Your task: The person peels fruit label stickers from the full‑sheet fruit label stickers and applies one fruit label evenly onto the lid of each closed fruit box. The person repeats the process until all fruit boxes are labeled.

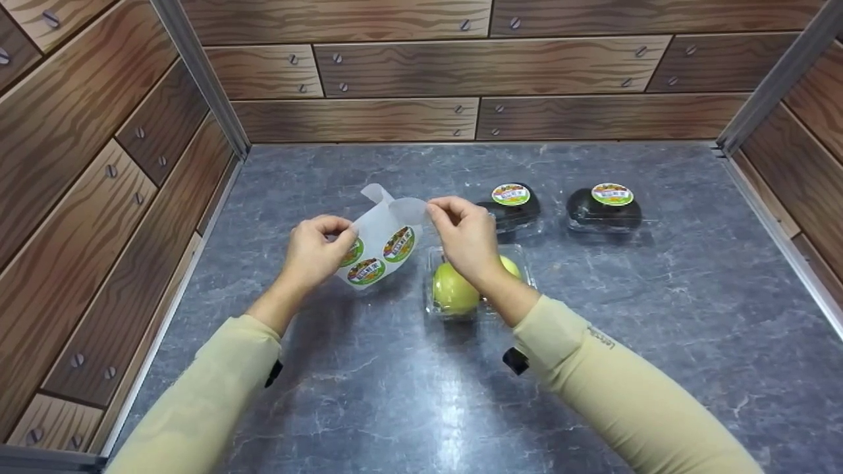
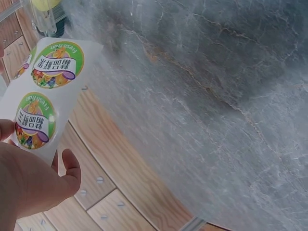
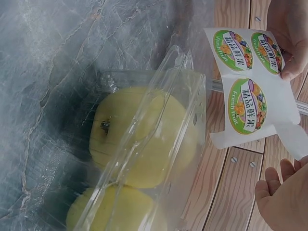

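Observation:
My left hand (image 1: 319,245) pinches the left edge of a white sticker sheet (image 1: 377,227) between thumb and fingers. My right hand (image 1: 469,240) pinches a curled end of the sheet's backing at its upper right. Round green-rimmed stickers (image 1: 366,271) printed with fruit remain on the lower part, also plain in the left wrist view on the label sheet (image 2: 72,91). Below my right hand stands a clear plastic box (image 3: 192,91) with yellow-green apples (image 1: 454,289); my right forearm partly hides it in the head view.
Two clear boxes with dark fruit stand behind to the right, each bearing a round label: one label (image 1: 511,194) nearer the middle, another label (image 1: 612,194) farther right. Wood-patterned walls (image 1: 494,66) enclose the grey marbled table (image 1: 369,395) at the back and sides.

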The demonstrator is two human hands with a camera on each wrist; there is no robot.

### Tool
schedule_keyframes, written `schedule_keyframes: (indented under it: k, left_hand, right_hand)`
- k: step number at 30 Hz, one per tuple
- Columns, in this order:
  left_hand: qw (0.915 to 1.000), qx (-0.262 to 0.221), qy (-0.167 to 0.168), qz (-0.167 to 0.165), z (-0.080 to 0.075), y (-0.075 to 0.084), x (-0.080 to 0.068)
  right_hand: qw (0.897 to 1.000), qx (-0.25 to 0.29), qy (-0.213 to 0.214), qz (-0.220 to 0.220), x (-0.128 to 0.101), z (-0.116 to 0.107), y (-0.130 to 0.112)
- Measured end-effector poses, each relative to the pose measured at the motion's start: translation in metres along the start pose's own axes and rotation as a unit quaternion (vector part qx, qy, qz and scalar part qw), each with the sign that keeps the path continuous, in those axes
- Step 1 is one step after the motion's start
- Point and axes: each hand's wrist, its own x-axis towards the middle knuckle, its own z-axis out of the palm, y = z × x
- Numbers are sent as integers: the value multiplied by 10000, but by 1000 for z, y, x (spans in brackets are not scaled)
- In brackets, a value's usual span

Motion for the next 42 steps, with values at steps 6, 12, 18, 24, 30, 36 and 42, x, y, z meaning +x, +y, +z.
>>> schedule_keyframes:
  k: [6,12,18,24,30,36,42]
  left_hand:
    - [9998,18,-54,-177,1,-4,-1]
    - [9995,-42,-43,-316,2,-5,-1]
    - [9976,-245,61,-646,4,-17,2]
    - [9914,-404,95,-1239,3,-33,1]
    - [9872,-243,190,-1567,2,-46,-4]
    - [9840,-2,216,-1768,-4,-55,-11]
    - [9785,287,99,-2041,-15,-66,-19]
  right_hand:
    - [10000,-55,24,-28,0,-2,2]
    - [9999,-143,48,24,0,-7,3]
    - [9996,-94,95,242,1,-12,6]
    - [9994,19,171,313,1,-17,11]
    - [9995,-44,285,117,1,-24,16]
    - [9993,79,340,165,1,-36,19]
    - [9984,261,440,250,1,-50,24]
